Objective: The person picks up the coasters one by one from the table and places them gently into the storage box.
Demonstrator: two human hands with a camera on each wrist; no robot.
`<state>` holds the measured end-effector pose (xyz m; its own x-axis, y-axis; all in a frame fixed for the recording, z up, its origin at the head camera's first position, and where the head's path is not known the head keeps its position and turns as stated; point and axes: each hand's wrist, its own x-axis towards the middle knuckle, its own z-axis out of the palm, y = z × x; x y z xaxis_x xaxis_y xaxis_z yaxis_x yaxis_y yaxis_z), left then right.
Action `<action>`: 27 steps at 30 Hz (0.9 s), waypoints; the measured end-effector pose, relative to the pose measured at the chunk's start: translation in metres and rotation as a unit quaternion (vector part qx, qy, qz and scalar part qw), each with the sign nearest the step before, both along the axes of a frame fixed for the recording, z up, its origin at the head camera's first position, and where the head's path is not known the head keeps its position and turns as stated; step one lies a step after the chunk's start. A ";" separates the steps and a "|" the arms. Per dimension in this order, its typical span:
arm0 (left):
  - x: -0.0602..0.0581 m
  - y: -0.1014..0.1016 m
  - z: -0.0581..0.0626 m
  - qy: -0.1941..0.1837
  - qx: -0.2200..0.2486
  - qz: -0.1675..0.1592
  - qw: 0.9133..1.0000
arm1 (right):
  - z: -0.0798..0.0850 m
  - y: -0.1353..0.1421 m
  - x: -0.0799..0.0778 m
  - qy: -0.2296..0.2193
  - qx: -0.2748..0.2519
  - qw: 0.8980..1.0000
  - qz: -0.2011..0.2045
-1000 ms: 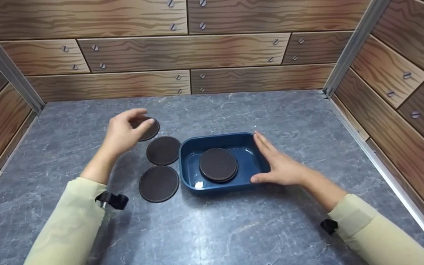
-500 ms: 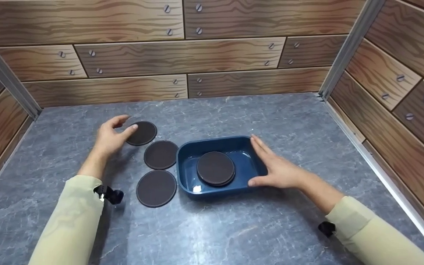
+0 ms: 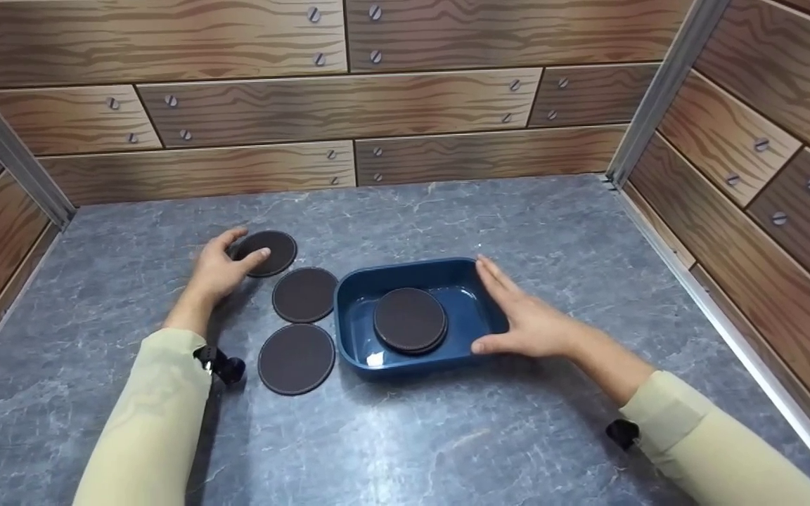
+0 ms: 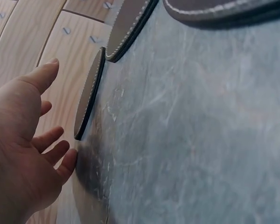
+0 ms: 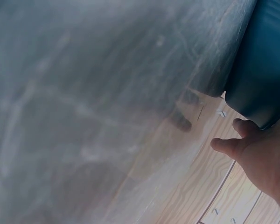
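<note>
My left hand [image 3: 219,270] reaches over the left edge of the farthest dark round coaster [image 3: 277,254], thumb above its top and fingers by its far side. In the left wrist view the fingers of the left hand [image 4: 30,144] are spread and loosely bent beside that coaster [image 4: 89,95], which lies flat on the table. My right hand [image 3: 535,322] rests against the right end of a blue rectangular box [image 3: 412,367], fingers straight along the side and thumb at the front corner. Inside the box lies a small stack of coasters [image 3: 410,320].
Toward me from the far coaster lie a middle coaster [image 3: 305,295] and a near coaster [image 3: 297,360], in a row left of the box. Wood-patterned panels [image 3: 264,105] wall the back and sides of the grey marbled table [image 3: 447,443].
My left hand first drew back left from above the far coaster, then came in again, thumb over its left part. The right hand stays at the box, and the camera view has shifted slightly.
</note>
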<state>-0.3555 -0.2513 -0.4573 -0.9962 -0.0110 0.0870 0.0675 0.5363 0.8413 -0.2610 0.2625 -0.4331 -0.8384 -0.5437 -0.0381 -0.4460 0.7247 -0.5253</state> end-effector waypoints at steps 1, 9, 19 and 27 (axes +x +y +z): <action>-0.001 0.000 -0.001 -0.004 -0.001 -0.001 1.000 | 0.000 0.000 0.000 0.001 0.000 1.000 0.000; -0.007 0.003 -0.008 -0.008 -0.064 -0.006 0.998 | 0.001 0.000 0.000 0.013 -0.001 1.000 0.008; -0.005 0.002 -0.008 -0.018 -0.122 -0.019 0.992 | -0.002 0.000 -0.002 0.010 -0.001 1.000 0.012; -0.006 0.003 -0.011 -0.018 -0.151 -0.021 0.988 | 0.000 0.000 0.000 0.007 0.002 1.000 0.006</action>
